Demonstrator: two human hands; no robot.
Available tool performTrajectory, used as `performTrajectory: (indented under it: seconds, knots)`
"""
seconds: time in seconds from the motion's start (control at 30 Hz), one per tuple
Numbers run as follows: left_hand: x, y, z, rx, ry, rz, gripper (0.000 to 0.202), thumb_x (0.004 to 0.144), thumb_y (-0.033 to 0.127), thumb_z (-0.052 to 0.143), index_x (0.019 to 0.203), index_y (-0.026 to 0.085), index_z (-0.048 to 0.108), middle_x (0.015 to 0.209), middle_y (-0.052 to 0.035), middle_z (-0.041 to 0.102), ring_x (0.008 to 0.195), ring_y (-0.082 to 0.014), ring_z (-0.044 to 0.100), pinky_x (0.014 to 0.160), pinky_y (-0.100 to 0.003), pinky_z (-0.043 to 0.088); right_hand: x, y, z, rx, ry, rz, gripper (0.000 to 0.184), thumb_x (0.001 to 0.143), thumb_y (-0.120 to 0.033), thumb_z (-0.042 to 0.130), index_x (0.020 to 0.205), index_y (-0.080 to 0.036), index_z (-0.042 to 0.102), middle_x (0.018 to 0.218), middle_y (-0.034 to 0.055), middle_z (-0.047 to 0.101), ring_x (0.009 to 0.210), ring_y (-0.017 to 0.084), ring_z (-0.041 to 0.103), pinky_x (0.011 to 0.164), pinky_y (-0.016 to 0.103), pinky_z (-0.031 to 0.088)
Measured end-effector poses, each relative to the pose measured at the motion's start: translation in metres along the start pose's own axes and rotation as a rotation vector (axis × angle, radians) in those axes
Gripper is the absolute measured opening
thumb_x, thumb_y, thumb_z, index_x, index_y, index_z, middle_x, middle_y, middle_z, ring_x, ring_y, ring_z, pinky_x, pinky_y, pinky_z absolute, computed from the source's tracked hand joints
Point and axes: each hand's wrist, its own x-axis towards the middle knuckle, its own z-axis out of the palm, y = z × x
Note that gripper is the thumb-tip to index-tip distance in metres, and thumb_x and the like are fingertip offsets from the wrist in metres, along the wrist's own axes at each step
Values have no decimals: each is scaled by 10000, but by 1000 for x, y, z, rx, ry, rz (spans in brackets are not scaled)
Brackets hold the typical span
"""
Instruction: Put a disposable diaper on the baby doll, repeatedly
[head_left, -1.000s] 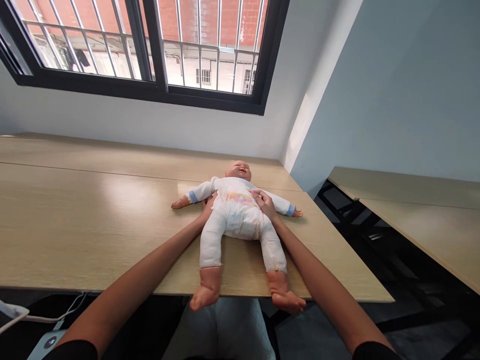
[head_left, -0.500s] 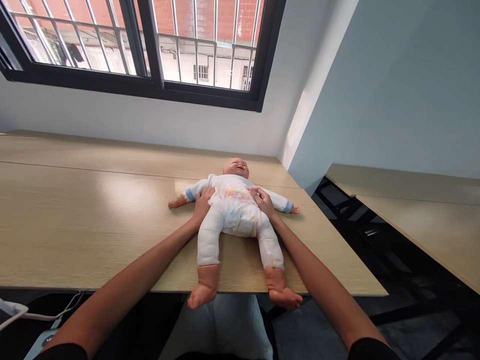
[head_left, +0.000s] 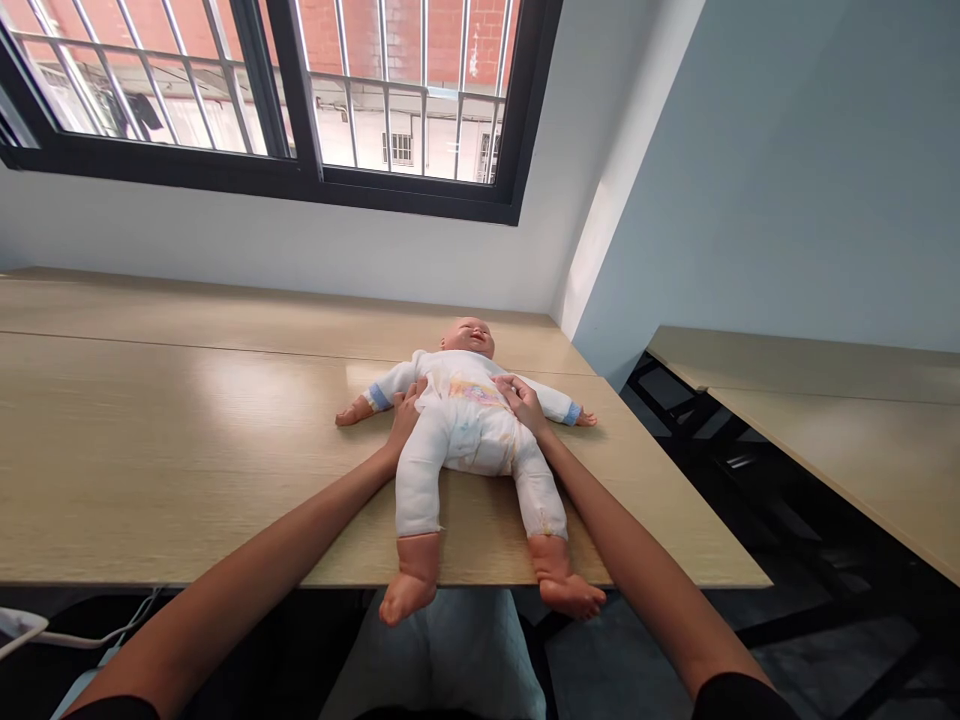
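Not much has moved in the last second, tbh. The doll (head_left: pixel 469 430) is in the same spot: flat on its back near the front edge of the desk (head_left: pixel 187 450), arms out to the sides, head toward the window (head_left: pixel 300 100), both feet sticking out past the desk edge.

The one real change is the left hand (head_left: pixel 405 412). A second ago it was tucked low against the doll's side by the armpit; now it's come up a bit, with the fingers laid on the side of the chest. The right hand (head_left: pixel 523 402) hasn't budged and rests on the other side of the chest.

Both hands look flat with fingers loose, pressed on the torso rather than clamped round it. So I'd say the doll is now bracketed from both sides but not lifted.
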Motion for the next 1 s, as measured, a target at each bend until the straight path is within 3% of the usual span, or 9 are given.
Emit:
performTrajectory:
  seconds: [0.1,0.2,0.3,0.4,0.53,0.63,0.77,0.87,1.0]
  knots:
    - [-6,12,-7,139,106,50,338,840,337,472,1040,179,695,1288,-176,596,1300,-425,418,1096,-625,273,0,-1,0,15,18,4,470,721,-650,615,825,-194,654,1024,84,706,996,258,618,903,358,475]
    - [-9,18,-10,229,95,86,306,838,373,516,933,166,720,1232,-202,618,1284,-462,421,1087,-654,256,-1,-4,0,9,24,0,471,707,-657,621,782,-194,651,986,86,708,986,268,614,890,366,473]
    - [-10,19,-9,231,104,72,343,849,397,525,1042,196,724,1241,-167,644,1294,-446,419,1075,-666,279,-1,-6,0,3,27,-5,471,702,-663,624,779,-200,654,980,77,711,993,266,607,893,361,467]
    - [-12,22,-8,316,102,62,372,864,354,516,1131,183,709,1333,-166,615,1311,-412,436,1092,-615,301,-2,-5,0,2,33,-3,476,708,-668,617,781,-198,651,993,76,714,1004,262,607,892,353,467]
    - [-18,27,-11,372,139,56,267,832,234,534,1012,142,709,1368,-207,581,1294,-409,471,1084,-538,327,-3,-4,0,0,39,9,473,730,-657,607,789,-190,647,991,72,716,939,242,618,860,347,472]
    - [-17,22,-23,278,183,15,214,796,194,536,994,164,610,1124,-178,670,1034,-331,615,949,-480,441,-4,-5,2,-52,61,18,465,747,-644,593,795,-186,658,944,59,705,815,206,595,764,320,470]
    - [-7,6,-51,47,221,-109,367,692,186,619,1000,214,423,772,2,596,730,-210,621,672,-333,501,-7,-11,6,-168,99,7,435,745,-612,610,795,-185,675,819,31,659,715,174,542,688,294,446]
    - [-2,-3,-74,-216,316,-283,365,689,170,638,933,230,374,728,56,537,625,-155,616,586,-273,494,-9,-15,8,-197,95,-16,417,731,-593,631,797,-184,682,850,34,665,729,172,534,708,296,441]
    - [-6,-5,-98,-450,352,-346,380,679,134,714,906,204,418,730,57,560,559,-132,648,598,-280,536,-10,-17,7,-213,74,-18,400,736,-581,626,794,-189,684,903,44,690,758,180,545,738,306,445]
